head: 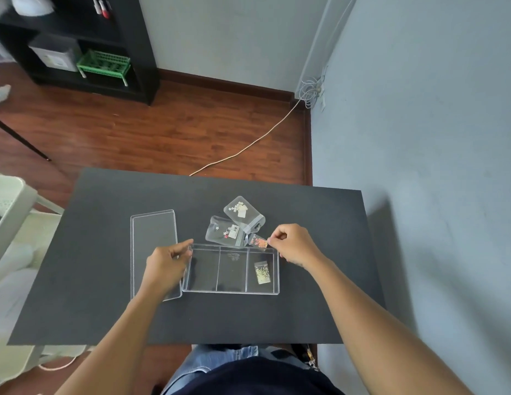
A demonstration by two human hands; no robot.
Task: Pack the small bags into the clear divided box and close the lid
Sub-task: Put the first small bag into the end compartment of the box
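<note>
The clear divided box [203, 289] lies open on the black table, with three compartments. A small bag of yellow pieces [261, 272] lies in its right compartment; the other two hold nothing. My left hand [166, 266] grips the box's far left corner. My right hand [294, 246] pinches a small bag of pink pieces [257, 241] just over the box's far right rim. Two larger clear bags lie behind the box: one with white flowers [243, 212] and one with a label [224, 232]. The clear lid [154, 240] lies flat to the left of the box.
The black table [106, 309] stands against a grey wall on the right. Beyond it are a wooden floor with a white cable [248, 146], a black shelf unit with a green basket [104, 64], and a white chair [12, 223] at the left.
</note>
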